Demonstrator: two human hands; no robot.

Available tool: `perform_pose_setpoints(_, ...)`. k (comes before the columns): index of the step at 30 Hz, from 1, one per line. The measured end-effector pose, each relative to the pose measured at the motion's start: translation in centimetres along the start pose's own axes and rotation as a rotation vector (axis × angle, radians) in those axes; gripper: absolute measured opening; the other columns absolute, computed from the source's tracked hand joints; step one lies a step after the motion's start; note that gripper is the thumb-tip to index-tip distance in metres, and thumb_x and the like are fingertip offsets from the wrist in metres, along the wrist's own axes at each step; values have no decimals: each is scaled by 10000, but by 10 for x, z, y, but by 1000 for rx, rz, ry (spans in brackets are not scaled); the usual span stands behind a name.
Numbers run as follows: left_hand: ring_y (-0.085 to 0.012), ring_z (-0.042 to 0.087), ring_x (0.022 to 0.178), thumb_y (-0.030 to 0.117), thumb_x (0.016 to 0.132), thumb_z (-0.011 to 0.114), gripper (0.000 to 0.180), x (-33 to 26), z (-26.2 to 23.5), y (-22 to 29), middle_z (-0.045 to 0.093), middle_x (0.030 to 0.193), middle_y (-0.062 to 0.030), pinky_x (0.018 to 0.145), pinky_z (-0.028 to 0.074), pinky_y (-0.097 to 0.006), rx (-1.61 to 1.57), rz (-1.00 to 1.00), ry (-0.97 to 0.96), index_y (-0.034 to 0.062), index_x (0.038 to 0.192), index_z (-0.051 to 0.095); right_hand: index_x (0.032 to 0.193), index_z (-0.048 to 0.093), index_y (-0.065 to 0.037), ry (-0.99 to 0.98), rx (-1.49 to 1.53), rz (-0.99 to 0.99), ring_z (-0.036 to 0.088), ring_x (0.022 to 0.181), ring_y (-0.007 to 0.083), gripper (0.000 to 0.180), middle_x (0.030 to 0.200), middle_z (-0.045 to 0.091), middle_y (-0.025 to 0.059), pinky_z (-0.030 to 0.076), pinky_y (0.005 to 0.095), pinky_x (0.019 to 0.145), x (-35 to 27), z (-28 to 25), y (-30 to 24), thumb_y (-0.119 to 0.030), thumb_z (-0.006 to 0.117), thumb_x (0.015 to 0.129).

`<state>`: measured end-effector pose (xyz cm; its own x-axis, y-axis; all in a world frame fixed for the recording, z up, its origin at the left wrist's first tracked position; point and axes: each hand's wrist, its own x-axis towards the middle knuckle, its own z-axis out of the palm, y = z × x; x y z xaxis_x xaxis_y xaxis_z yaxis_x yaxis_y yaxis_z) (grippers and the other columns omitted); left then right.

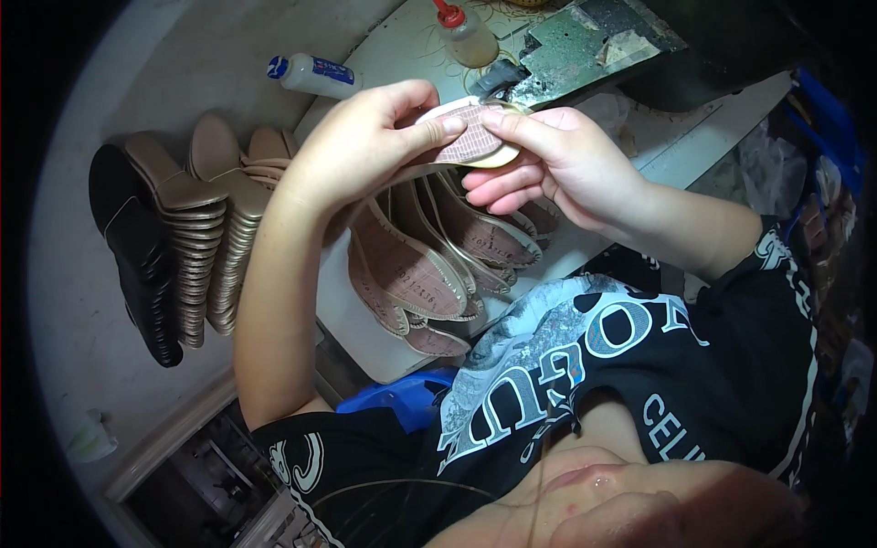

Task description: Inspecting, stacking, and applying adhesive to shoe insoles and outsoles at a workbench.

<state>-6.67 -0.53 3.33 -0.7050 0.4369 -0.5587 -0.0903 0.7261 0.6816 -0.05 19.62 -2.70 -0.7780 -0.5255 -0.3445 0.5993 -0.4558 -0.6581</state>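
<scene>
Black printed shirt fabric [639, 365] fills the near edge of the view, and both forearms rise from it toward the table [384, 356]. Held up between the two hands, above the table, is a pinkish insole piece [468, 137] with a fine grid texture and a pale yellowish rim. Its long axis runs roughly left to right, tilting slightly upward toward the right. The left hand [356, 151] pinches its left end, thumb and fingers closed on it from that side. The right hand [557, 164] clamps the right end, forefinger laid along the top edge and the other fingers curled beneath. Both hands are touching the piece, so neither is nearer than the other.

Directly below the hands, a fanned pile of similar insoles [429, 265] lies on the table. Off to the left, on the grey floor [82, 338], stand rows of tan soles [206, 228] and black soles [132, 256], stacked on edge. Beyond the hands sit a clear squeeze bottle with a red cap [464, 35] and a white tube with a blue cap [312, 75]; what either holds cannot be told. A worn green machine plate [585, 41] lies just beyond the piece.
</scene>
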Motion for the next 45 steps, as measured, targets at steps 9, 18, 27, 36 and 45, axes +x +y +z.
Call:
perform_pose_setpoints(9,-79,542,597,339,918,605,362,-8,25,-8,617,706,-27,544,438,-236,-166,-88,149,-21,907,643,1035,609,68,-49,-160,61,699,782,213,445,912,671,180,593,280,654,3,-4,-14,-361,543,941)
perform_pose_setpoints(18,-93,532,425,403,917,599,409,-15,28,12,612,571,-51,393,399,-219,-314,-250,10,39,740,655,969,614,100,-44,-164,119,697,732,213,620,854,669,207,585,292,671,-6,-17,-22,-510,568,866)
perform_pose_setpoints(27,-95,437,290,500,917,548,582,-23,36,15,535,414,-66,320,348,-202,-397,-345,-99,33,570,574,949,686,30,-208,-416,192,596,703,55,277,807,671,41,460,197,632,-47,-53,-36,-236,659,874)
perform_pose_setpoints(36,-74,378,283,531,884,590,625,-21,34,17,432,366,-12,316,273,-211,-347,-265,91,43,499,537,1013,646,73,-10,-172,69,623,763,92,299,882,685,88,494,223,695,-72,-55,-25,-191,651,871)
perform_pose_setpoints(45,-71,248,285,516,862,622,556,-1,19,-9,337,352,21,327,163,-242,-339,-150,256,78,535,514,1020,646,63,-49,-268,30,627,750,85,315,890,682,89,499,215,686,-35,-46,-19,-231,605,912)
